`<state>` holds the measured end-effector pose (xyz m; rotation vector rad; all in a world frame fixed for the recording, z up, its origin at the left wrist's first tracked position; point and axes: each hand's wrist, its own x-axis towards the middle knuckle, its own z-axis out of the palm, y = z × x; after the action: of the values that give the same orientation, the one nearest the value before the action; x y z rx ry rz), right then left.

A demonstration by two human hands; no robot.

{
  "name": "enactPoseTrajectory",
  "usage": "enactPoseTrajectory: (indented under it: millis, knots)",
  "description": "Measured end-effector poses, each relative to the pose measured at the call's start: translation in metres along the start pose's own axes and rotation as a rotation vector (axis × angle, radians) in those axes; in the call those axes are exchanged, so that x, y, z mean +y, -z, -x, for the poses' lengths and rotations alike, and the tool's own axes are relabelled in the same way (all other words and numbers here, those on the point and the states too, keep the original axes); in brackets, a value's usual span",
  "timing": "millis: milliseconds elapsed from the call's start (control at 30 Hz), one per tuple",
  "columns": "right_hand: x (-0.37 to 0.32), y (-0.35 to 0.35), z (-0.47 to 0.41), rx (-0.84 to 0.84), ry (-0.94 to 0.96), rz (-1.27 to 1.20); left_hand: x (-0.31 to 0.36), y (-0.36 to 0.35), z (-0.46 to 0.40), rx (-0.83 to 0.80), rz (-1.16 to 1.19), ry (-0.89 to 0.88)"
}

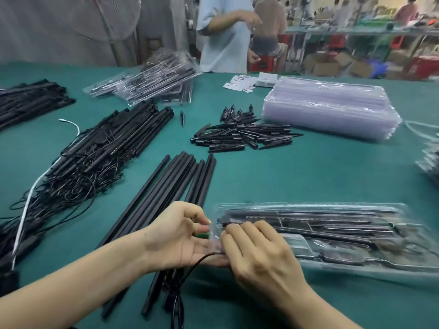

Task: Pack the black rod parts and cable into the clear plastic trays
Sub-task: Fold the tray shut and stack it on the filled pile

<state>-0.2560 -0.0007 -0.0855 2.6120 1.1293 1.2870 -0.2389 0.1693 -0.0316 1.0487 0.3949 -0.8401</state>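
Both hands work the left end of the tray [332,236], at 5 o'clock on the table [273,176]. Left hand [180,236] is palm-up under the tray edge, cable [190,267] lying across its fingers, thumb and forefinger pinching toward the lip. Right hand [259,255] has fingers curled down on the same edge; clamped or just pressing, can't tell. Rods already sit inside. Judgement: feed the cable into its slot without kinking, then press the lip shut evenly. Spare rods [175,193] at 7 o'clock.
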Motion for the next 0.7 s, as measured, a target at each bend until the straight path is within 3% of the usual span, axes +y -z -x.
enactPoseTrajectory:
  millis: [167, 333, 700]
  knots:
    - [-0.003, -0.005, 0.0, 0.023, 0.092, 0.001, -0.008, -0.006, 0.006, -0.064, -0.235, -0.146]
    - [0.005, -0.003, 0.0, 0.058, 0.093, 0.022, -0.007, 0.003, -0.001, -0.024, -0.158, -0.066]
    - [-0.008, -0.01, 0.005, 0.102, 0.103, 0.047, -0.011, 0.005, -0.01, -0.021, -0.285, -0.064]
